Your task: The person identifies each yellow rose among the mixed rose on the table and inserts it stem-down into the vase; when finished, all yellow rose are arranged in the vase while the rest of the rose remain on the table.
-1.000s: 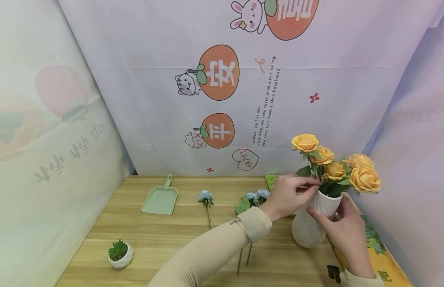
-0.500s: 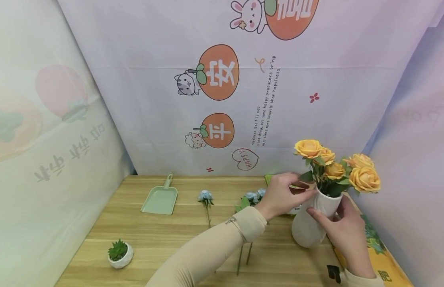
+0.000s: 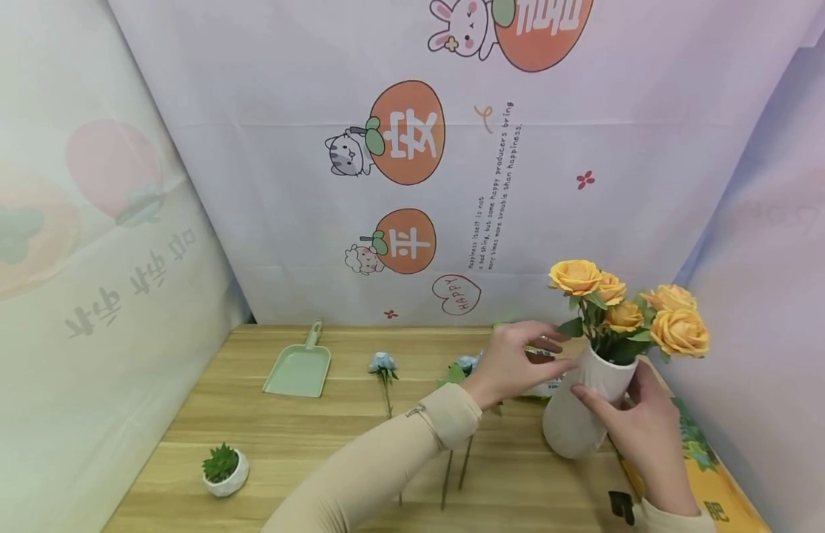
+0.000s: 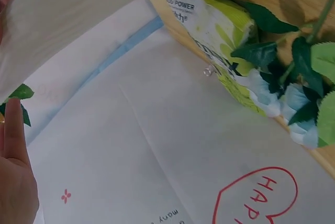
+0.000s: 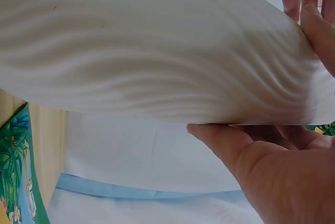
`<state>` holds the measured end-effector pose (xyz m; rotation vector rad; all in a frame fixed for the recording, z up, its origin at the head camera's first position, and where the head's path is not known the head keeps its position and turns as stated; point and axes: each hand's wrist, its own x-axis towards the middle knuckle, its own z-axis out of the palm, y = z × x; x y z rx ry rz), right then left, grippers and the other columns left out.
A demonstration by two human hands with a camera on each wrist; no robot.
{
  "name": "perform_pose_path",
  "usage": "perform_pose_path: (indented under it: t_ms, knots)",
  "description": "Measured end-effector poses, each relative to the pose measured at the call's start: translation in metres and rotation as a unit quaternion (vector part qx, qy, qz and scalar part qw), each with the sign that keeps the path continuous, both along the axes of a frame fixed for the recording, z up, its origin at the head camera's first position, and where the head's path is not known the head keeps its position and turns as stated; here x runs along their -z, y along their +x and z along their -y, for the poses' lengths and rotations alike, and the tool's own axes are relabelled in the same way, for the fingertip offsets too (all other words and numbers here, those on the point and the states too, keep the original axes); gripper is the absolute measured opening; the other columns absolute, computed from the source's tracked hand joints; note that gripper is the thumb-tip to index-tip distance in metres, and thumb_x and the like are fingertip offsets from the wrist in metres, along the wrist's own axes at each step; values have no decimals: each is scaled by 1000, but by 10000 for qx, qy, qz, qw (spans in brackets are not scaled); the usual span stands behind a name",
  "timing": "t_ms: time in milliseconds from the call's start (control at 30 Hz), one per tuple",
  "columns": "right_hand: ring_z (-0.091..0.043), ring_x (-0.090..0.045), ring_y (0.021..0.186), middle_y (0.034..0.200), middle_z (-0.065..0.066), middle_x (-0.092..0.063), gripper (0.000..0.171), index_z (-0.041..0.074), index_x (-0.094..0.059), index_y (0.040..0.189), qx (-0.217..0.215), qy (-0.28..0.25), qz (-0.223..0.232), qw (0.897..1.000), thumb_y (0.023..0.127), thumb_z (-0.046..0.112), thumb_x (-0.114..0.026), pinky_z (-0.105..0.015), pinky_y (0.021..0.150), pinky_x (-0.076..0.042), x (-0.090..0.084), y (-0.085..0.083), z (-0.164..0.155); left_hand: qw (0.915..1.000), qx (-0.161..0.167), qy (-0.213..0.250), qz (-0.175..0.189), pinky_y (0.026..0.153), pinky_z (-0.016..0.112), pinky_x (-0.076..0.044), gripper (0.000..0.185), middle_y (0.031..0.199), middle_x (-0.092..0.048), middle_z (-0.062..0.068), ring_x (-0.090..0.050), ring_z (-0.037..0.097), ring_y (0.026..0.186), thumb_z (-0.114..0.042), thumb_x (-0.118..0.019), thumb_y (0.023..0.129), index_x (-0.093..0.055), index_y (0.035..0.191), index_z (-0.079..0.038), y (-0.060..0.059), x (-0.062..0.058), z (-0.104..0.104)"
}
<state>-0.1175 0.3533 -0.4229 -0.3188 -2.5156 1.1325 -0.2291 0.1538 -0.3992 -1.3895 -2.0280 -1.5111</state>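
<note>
A white ribbed vase [image 3: 575,418] stands on the table, slightly tilted, holding several yellow-orange roses [image 3: 678,332] with green leaves. My right hand [image 3: 645,426] grips it around the neck, thumb on the near side. In the right wrist view the vase wall [image 5: 157,51] fills the upper part, and my right hand [image 5: 277,166] lies against it. Left of the rim, my left hand [image 3: 515,363] is held with thumb and fingers apart and nothing between them. Part of the vase [image 4: 68,20] also crosses the left wrist view.
Blue roses [image 3: 382,362] with long stems lie mid-table, some partly behind the left arm. A green-white packet [image 4: 220,30] lies behind the left hand. Left are a pale green dustpan [image 3: 299,370] and a potted succulent [image 3: 224,471]. A yellow bag [image 3: 725,492] lies at the right.
My left hand has let go at the rim and moved left, its thumb and fingers spreading. The uppermost yellow rose has dropped slightly and shifted right. My right hand stays on the vase.
</note>
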Motion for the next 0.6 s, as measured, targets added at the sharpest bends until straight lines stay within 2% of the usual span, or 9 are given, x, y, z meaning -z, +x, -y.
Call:
perform_pose_path:
  t_ms: [67, 133, 167, 200, 267, 300, 400, 433, 600]
  knots:
    - [-46, -60, 131, 146, -32, -58, 98, 3, -38, 162, 2, -14, 37, 10000, 92, 52, -85, -21, 76, -57, 1, 0, -1, 9998, 40, 19, 186, 81, 13, -60, 32, 120, -78, 5, -74, -2, 99, -11, -88, 92, -75, 121, -7, 0, 2, 7]
    - [-46, -60, 131, 146, -31, -58, 99, 3, -38, 163, 16, -36, 74, 10000, 91, 53, -85, -21, 77, -58, 0, -1, -1, 9992, 72, 97, 373, 81, 15, -61, 35, 122, -77, 5, -75, -1, 99, -10, -88, 92, -75, 124, -6, -1, 3, 15]
    - [-47, -60, 131, 147, -32, -58, 100, 3, -38, 163, 24, -30, 79, 10000, 91, 53, -85, -26, 79, -60, 0, -1, 0, 9988, 71, 146, 465, 82, 16, -61, 36, 123, -77, 5, -75, 0, 100, -9, -88, 92, -75, 125, -6, -2, 4, 20]
    - [-47, -60, 131, 146, -32, -58, 100, 3, -38, 163, 35, -23, 78, 10000, 91, 54, -85, -25, 78, -60, -1, -1, 0, 9983, 53, 177, 556, 82, 18, -62, 37, 124, -76, 6, -75, 0, 100, -8, -88, 92, -74, 126, -6, -2, 4, 25]
    - [-47, -60, 131, 146, -32, -58, 100, 2, -38, 162, 61, -2, 78, 10000, 91, 55, -85, -42, 85, -64, -2, -1, 1, 9972, -60, 190, 718, 82, 20, -63, 38, 125, -76, 3, -74, -3, 100, -9, -88, 92, -75, 127, -8, -3, 6, 36]
    - [-49, -60, 131, 147, -33, -57, 101, 2, -38, 163, 69, -24, 84, 9999, 91, 55, -85, -50, 89, -64, -2, -1, 1, 9965, -115, 205, 804, 82, 21, -63, 38, 125, -76, 3, -74, -3, 100, -10, -89, 92, -75, 127, -8, -3, 7, 43]
    - [-50, -59, 132, 147, -33, -56, 102, 1, -37, 163, 80, -55, 116, 9999, 91, 56, -84, -55, 93, -62, -3, -1, 2, 9924, -211, 280, 1180, 84, 25, -64, 39, 127, -75, 0, -75, 2, 102, -12, -89, 92, -75, 129, -11, -6, 12, 65]
    - [-50, -58, 133, 148, -34, -56, 103, 1, -36, 163, 83, -79, 131, 9998, 91, 56, -84, -65, 97, -58, -3, 0, 3, 9908, -247, 310, 1291, 85, 26, -64, 40, 127, -75, 0, -75, 5, 104, -13, -89, 92, -75, 129, -12, -6, 13, 74]
    - [-50, -57, 135, 150, -33, -55, 105, 3, -35, 165, 72, -146, 151, 9998, 90, 57, -85, -66, 100, -55, -4, 0, 5, 9858, -606, 399, 1514, 87, 29, -65, 43, 129, -73, -2, -75, 12, 109, -19, -90, 92, -74, 133, -19, -10, 21, 116]
